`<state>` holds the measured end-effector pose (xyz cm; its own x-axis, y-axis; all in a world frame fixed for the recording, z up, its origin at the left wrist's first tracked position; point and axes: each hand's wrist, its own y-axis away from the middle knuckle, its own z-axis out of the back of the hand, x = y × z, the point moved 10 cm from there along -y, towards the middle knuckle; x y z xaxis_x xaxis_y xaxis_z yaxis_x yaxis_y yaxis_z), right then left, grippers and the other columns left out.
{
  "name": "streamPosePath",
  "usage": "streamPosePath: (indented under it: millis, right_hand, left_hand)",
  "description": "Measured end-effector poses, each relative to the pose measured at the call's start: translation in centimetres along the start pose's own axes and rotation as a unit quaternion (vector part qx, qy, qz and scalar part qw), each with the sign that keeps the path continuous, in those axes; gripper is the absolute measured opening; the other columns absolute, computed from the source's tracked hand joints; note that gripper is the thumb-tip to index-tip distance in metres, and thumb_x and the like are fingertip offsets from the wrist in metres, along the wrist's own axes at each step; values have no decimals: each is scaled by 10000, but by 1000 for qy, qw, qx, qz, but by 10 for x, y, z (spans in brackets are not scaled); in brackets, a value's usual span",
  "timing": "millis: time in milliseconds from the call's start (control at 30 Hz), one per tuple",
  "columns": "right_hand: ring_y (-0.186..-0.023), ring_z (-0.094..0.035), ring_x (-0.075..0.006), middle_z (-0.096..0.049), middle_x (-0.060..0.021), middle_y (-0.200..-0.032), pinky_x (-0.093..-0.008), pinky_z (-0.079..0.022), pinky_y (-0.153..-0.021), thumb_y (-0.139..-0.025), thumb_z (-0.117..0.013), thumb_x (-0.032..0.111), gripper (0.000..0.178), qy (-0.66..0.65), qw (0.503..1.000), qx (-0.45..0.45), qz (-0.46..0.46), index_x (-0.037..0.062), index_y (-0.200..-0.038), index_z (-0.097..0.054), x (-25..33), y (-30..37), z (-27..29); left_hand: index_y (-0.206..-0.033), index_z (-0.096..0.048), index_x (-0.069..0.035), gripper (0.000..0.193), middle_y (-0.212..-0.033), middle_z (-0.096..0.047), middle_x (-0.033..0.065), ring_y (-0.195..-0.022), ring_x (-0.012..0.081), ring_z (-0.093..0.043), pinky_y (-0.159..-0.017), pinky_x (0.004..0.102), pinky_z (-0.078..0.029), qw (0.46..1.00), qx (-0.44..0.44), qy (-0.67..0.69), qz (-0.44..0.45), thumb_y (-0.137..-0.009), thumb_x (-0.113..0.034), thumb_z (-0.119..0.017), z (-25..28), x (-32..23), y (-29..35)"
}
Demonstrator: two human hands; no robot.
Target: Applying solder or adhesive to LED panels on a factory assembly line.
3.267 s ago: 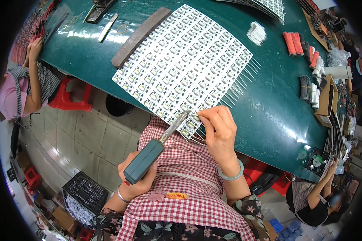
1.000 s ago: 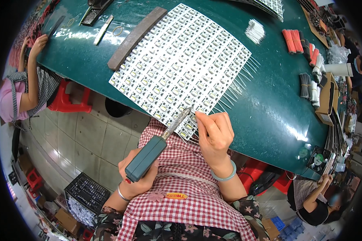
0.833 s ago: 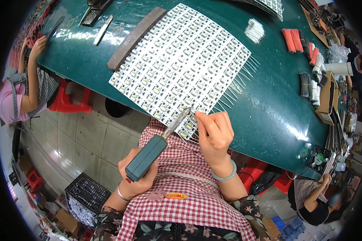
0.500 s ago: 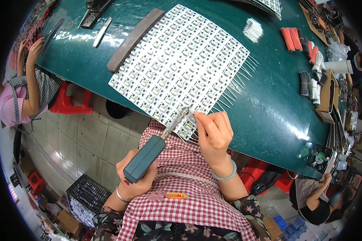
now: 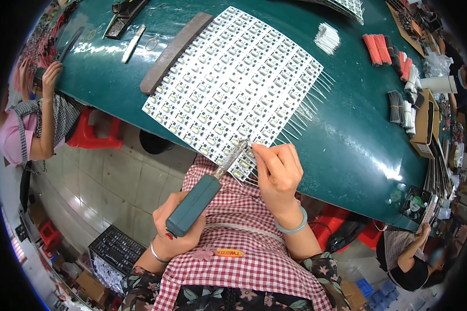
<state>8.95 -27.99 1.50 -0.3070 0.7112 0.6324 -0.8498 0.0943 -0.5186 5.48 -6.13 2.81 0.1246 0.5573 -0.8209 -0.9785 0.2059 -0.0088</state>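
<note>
A white panel of small circuit boards lies on the green table, its near corner reaching past the table edge toward my apron. My left hand is wrapped round the green handle of a soldering iron. The iron's metal tip touches or nearly touches the panel close to its near right edge. Right beside that tip, my right hand pinches a thin white wire, mostly hidden by the fingers. Other thin white wires stick out along the panel's right edge.
A dark bar lies along the panel's left edge. White wire pieces and red wire bundles lie farther right, near a cardboard box. A red stool stands at left. Co-workers sit at both sides.
The iron's tip and my right fingertips remain together at nearly the same spot on the panel. The whole view has shifted slightly. The co-worker's hand at left has moved a little.
</note>
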Motion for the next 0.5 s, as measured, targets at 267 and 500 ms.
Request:
streamPosePath:
  millis: [267, 500]
  right_hand:
    - [-697, -560, -232, -567, -68, -762, -351, -452, -573, -728, -821, -85, 297, -1, 1000, 3, -3, 20, -994, -741, 0, 0, 0]
    - [-692, -555, -231, -561, -65, -756, -352, -446, -568, -730, -823, -84, 296, 1, 1000, 3, -4, 24, -994, -744, 0, -1, 1]
  left_hand:
    - [-945, -714, 42, 228, -862, -666, 140, -657, 235, -680, -602, 316, -536, 997, 7, -41, -59, -724, 39, -768, 3, -13, -1]
    - [-1014, -742, 50, 244, -957, -717, 166, -720, 247, -723, -632, 306, -561, 1000, -11, 16, 21, -775, 15, -780, 7, 21, 25]
